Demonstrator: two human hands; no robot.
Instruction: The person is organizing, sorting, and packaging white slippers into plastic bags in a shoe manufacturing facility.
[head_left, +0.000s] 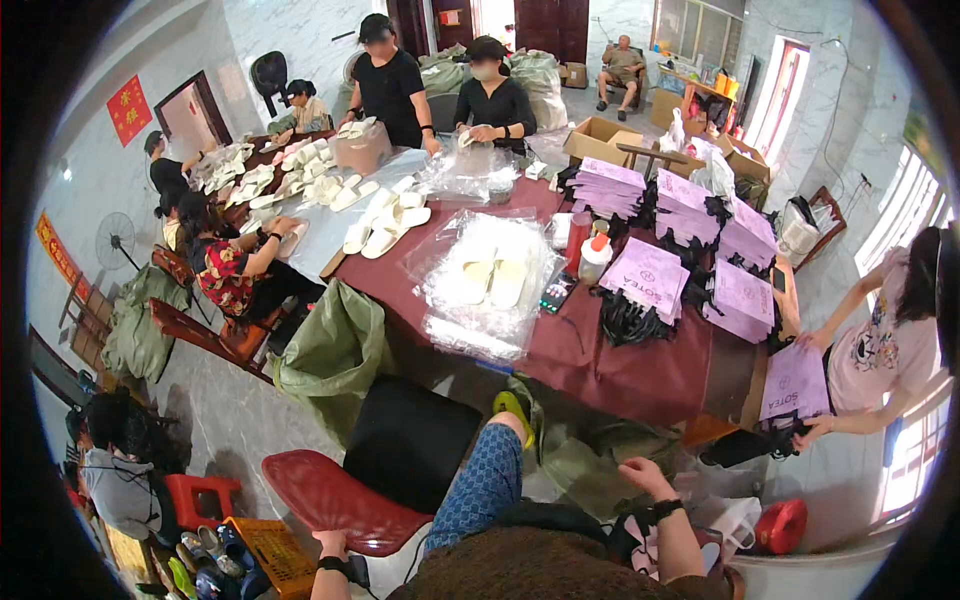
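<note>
Chair (pixel 370 490) with a red back and black seat stands on the floor before the table (pixel 570 350), its seat just short of the table's near edge and its back turned toward the wearer. The left hand (pixel 330 542) is at the lower rim of the red back and seems to touch it; whether its fingers are clamped there or only resting, I cannot tell, since the hand is small and partly turned from view. From those fingers the seat lies ahead and to the right, while the back's long axis slants from upper left to lower right, past the hand. The left hand is plainly nearer to the chair; the right hand (pixel 645 475) is well apart from it, beyond the blue patterned trouser leg (pixel 485 480), with its fingers loosely bent, thumb apart, and nothing seen in them. Below the right hand in view, a green sack (pixel 590 460) lies by the table's near edge; another green sack (pixel 335 355) stands left of the black seat. On the table, behind the near edge, a pair of cream slippers (pixel 492 283) rests on clear plastic bags (pixel 470 330), and lilac bags (pixel 645 275) are stacked toward the right edge.
</note>
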